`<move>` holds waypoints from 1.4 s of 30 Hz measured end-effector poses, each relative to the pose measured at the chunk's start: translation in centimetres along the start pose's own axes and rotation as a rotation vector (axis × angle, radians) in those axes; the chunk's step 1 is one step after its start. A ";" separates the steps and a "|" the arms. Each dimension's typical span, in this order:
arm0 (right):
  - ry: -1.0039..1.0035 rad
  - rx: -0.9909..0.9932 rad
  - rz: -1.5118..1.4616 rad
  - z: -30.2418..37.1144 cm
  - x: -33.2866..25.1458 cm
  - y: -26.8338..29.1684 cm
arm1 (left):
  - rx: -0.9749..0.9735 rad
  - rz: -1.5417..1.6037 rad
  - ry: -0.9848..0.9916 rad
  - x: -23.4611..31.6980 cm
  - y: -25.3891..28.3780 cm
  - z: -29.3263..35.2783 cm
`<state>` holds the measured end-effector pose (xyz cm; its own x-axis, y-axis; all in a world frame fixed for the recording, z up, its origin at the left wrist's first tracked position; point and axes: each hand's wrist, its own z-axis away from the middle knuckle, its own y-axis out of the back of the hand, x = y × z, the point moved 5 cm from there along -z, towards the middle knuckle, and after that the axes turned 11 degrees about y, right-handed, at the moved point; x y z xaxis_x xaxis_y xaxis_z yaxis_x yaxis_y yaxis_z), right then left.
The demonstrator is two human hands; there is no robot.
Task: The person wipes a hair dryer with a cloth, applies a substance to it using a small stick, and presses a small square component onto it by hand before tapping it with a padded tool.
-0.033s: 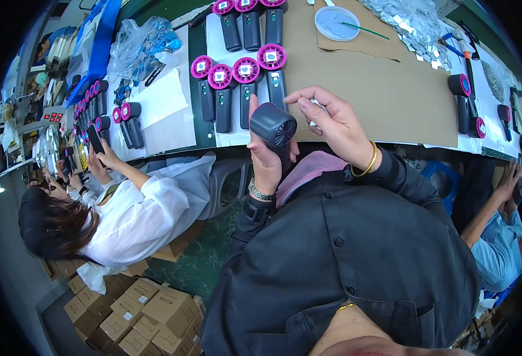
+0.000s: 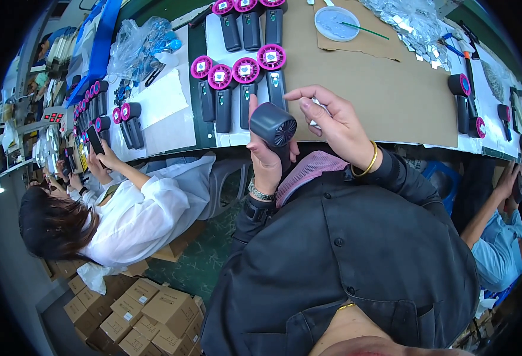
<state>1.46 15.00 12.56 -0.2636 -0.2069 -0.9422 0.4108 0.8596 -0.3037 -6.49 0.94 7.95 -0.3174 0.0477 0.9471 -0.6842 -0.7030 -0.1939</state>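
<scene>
My left hand (image 2: pixel 265 170) is wrapped round a dark grey handheld fan (image 2: pixel 269 123), its round head tilted with the slotted grille facing right and toward me. The fan's handle is mostly hidden by my palm and fingers. Just right of the fan and apart from it, my right hand (image 2: pixel 339 121) is closed on a thin white stick-like piece (image 2: pixel 315 124), mostly covered by the fingers. Its index finger points left toward the table. Beyond my hands, several fans with pink rings (image 2: pixel 246 70) lie in rows, with pale squares bearing grey-blue smears at their centres.
A tub of grey-blue paste (image 2: pixel 332 26) with a green stick stands on brown cardboard (image 2: pixel 385 89). Small silvery squares (image 2: pixel 418 35) are heaped at the back right. More fans (image 2: pixel 461 98) lie to the right. People sit at both sides; cartons (image 2: pixel 166 311) are stacked at lower left.
</scene>
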 end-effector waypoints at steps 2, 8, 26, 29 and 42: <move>0.030 0.017 0.000 0.2 0.6 -0.2 | 0.019 0.012 0.021 0.0 0.0 0.0; 0.081 -0.030 0.107 0.3 0.4 0.2 | -0.009 0.000 0.007 -0.1 0.0 -0.1; 0.013 0.074 0.147 3.8 0.2 2.9 | -0.070 -0.013 -0.059 0.4 -2.3 -0.3; 0.044 0.080 0.161 5.7 -0.3 3.7 | -0.124 -0.006 -0.008 0.2 -3.5 0.7; 0.110 0.066 -0.061 11.9 -3.8 6.2 | -0.266 -0.058 0.079 -4.6 -9.8 5.3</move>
<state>15.36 15.59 12.56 -0.3823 -0.2019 -0.9017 0.4465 0.8140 -0.3716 5.15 3.87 6.90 -0.3157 0.1443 0.9378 -0.8476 -0.4871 -0.2104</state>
